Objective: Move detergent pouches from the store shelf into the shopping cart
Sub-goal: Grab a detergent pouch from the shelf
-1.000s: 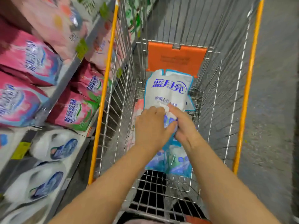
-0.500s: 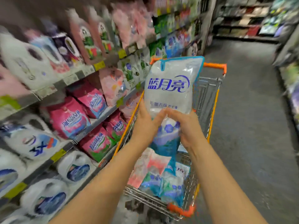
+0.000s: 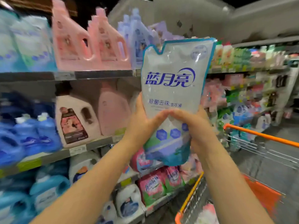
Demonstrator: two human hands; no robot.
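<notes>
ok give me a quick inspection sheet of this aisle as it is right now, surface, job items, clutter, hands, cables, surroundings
surface: store shelf, stocked on several levels
job's things: detergent pouch, white and blue, held upright in front of the shelf; shopping cart at lower right, orange rim, contents too blurred to tell
clutter: pink jugs, blue bottles, pink pouches on the shelf levels
grippers: left hand and right hand both grip the pouch's middle
cables: nothing seen
surroundings: further shelving down the aisle, blurred

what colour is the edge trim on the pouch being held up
Blue trim on the pouch, around a whitish body; clearest in the head view.
</notes>
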